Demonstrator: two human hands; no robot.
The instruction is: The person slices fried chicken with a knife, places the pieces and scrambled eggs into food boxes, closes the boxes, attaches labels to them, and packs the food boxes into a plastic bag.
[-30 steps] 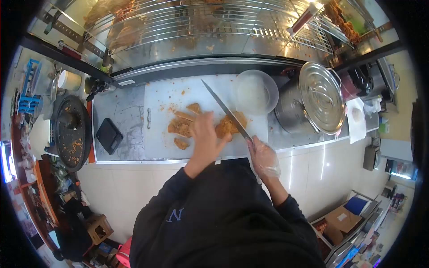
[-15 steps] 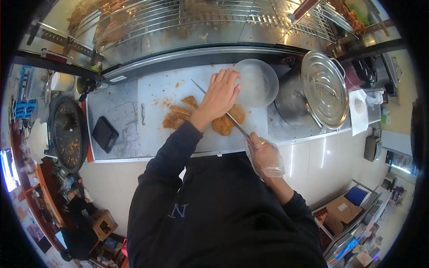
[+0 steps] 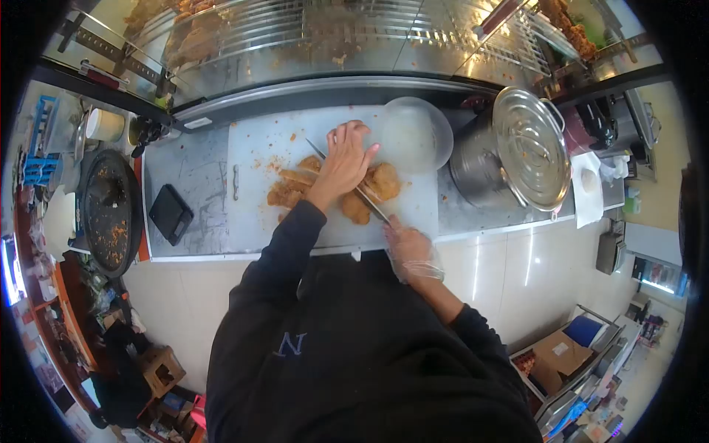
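My right hand (image 3: 413,253), in a clear plastic glove, is closed round the handle of a long knife (image 3: 374,207). The blade runs up and left across the white cutting board (image 3: 258,148), over brown fried pieces. My bare left hand (image 3: 343,162) lies over the blade's back, fingers bent and thumb apart; the contact under its palm is hidden. Fried pieces (image 3: 381,183) lie to the right of the blade, with other cut pieces (image 3: 286,192) to its left among crumbs.
A clear round bowl (image 3: 417,134) sits at the board's back right, beside a lidded steel pot (image 3: 484,162). A black flat device (image 3: 171,214) and a dark round pan (image 3: 111,214) are at the left. Behind stands a wire rack (image 3: 310,29).
My left hand has moved from the pieces up onto the blade. My right hand and the knife have shifted left, and the fried pieces right of the blade have separated.
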